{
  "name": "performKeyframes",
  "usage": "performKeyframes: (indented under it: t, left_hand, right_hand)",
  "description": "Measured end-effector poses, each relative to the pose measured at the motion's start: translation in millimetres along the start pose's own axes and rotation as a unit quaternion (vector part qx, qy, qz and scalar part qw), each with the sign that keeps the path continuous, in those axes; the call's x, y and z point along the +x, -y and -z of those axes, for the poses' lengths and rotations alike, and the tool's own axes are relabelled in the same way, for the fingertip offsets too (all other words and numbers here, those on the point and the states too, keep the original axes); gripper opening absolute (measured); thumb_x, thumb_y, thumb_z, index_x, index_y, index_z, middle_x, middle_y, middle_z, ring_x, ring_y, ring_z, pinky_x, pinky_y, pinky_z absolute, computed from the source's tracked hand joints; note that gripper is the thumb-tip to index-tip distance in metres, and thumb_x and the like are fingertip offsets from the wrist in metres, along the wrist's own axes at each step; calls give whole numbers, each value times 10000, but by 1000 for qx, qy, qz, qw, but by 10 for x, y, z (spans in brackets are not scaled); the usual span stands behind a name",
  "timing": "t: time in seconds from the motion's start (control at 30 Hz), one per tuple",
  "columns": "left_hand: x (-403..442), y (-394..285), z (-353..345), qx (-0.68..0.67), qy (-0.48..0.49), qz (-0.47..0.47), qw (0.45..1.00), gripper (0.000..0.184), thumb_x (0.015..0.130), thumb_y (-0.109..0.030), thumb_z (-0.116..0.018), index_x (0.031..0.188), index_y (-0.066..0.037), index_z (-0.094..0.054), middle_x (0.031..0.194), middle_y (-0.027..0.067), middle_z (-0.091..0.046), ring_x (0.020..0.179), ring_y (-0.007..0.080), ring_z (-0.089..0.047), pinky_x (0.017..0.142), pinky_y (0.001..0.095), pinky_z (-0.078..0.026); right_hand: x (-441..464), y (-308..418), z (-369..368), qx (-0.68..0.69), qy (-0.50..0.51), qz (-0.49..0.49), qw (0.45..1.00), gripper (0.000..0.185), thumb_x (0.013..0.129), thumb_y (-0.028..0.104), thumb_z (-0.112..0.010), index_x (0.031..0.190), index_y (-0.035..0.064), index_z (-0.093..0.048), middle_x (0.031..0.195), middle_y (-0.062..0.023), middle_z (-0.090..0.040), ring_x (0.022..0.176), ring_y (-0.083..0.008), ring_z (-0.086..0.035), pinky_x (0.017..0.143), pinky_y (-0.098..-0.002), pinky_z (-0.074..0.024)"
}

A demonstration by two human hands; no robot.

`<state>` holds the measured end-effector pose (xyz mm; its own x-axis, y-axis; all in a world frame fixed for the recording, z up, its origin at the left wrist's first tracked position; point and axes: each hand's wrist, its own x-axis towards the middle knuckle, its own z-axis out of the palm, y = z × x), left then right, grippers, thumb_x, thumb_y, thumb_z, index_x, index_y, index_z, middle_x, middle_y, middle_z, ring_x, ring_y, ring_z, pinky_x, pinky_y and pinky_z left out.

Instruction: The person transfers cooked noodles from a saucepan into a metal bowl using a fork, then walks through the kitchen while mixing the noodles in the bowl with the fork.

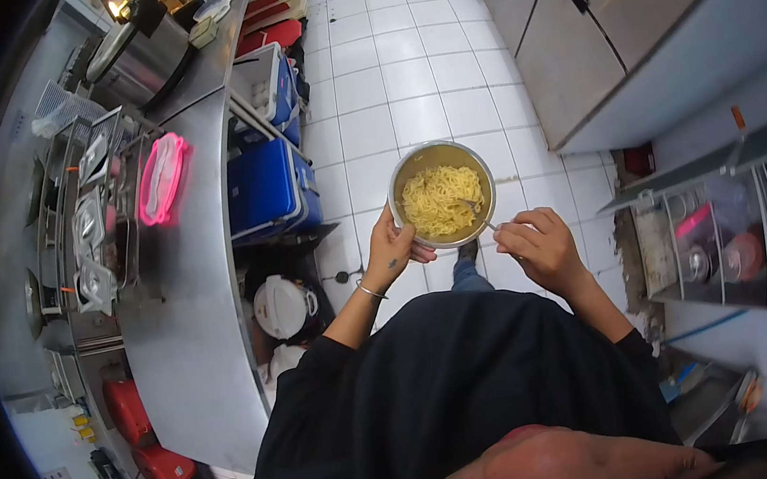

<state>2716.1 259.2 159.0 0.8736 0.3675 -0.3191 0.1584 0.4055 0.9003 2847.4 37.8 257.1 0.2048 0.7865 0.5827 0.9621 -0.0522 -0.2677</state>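
Note:
A round metal bowl (436, 149) is held up in front of my body, above the tiled floor. Inside it lies a heap of yellow noodles (436, 198). My left hand (394, 244) grips the bowl's lower left side, thumb near the rim and fingers beneath. With its fingers pinched, my right hand (538, 244) holds the handle of a fork (487, 223) at the bowl's lower right. The fork's head rests among the noodles and is partly covered by them.
A steel counter (187, 328) runs along the left, carrying a pink basket (163, 179) and a large pot (140, 54). Blue coolers (261, 185) and a white lidded container (284, 306) sit below. Steel cabinets (569, 39) and a wire rack (734, 242) line the right.

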Motion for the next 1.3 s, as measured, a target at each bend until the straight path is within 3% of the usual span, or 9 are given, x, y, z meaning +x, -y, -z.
performKeyframes:
  t: [0.07,0.17,0.3,0.47,0.73,0.83,1.1,1.23,1.3]
  left_hand:
    - [453,-160,-104,-1,-16,-17,1000,568,922,-6,-387,1458,-12,-197,858,239,-653,553,269,-685,495,322,-612]
    - [1114,-454,-291,-5,-26,-47,999,680,917,11,-390,1517,-74,-83,835,215,-662,546,242,-682,485,316,-606]
    - [1842,-799,-298,54,-58,-40,996,768,920,11,-404,1548,-142,10,790,186,-668,550,214,-683,476,300,-594]
    - [2877,-972,218,-14,-111,-36,993,777,918,13,-403,1549,-154,19,802,192,-665,564,225,-689,472,302,-591]
    - [4692,-1897,1290,-85,-173,-62,979,602,915,-3,-397,1478,-32,-185,868,233,-655,570,265,-692,490,323,-606]
    - [5351,-2340,1650,-72,-189,-67,977,533,915,-7,-398,1427,-12,-247,868,244,-652,569,269,-692,490,324,-607]
    - [7327,-3324,2327,-62,-212,-67,973,559,925,-10,-387,1450,-6,-193,797,235,-656,570,279,-693,490,341,-609]
    - [8310,-3797,2767,-74,-208,-81,972,522,938,-30,-417,1429,10,-243,805,213,-664,550,263,-685,490,333,-608]
    - [8728,-4049,2902,-89,-226,-84,966,531,942,-37,-426,1437,-18,-234,824,214,-665,550,264,-684,479,325,-603]
  right_hand:
    - [303,-556,49,21,-35,-2,999,132,796,64,-699,903,60,-621,855,-60,-672,779,-239,-608,686,-355,-487]
    - [658,-1471,-212,93,-67,-229,967,45,919,85,-618,910,41,-612,801,-95,-661,688,-233,-623,634,-322,-498]
    - [1125,-2504,-1028,371,-141,-447,802,278,1033,211,-450,927,-14,-575,706,-108,-655,645,-168,-662,625,-264,-528]
    - [1991,-3494,-1929,529,-105,-503,676,272,1032,252,-466,987,2,-561,789,-132,-663,702,-181,-661,684,-291,-545]
    - [4071,-4290,-2426,289,13,-40,956,52,894,39,-634,922,-5,-626,860,-130,-680,727,-265,-653,656,-335,-516]
    - [4636,-4785,-2674,292,106,-14,950,66,871,23,-647,936,16,-634,840,-126,-669,736,-289,-646,644,-344,-513]
    - [6813,-6108,-3110,200,40,160,966,156,747,8,-697,886,46,-637,823,-82,-661,771,-263,-644,626,-360,-505]
    - [7760,-6859,-3629,278,10,-2,960,18,892,49,-633,905,37,-632,831,-69,-669,759,-235,-659,639,-316,-502]
    - [8107,-7276,-4194,416,46,-172,892,163,990,150,-543,933,20,-624,803,-68,-681,715,-171,-657,614,-276,-476]
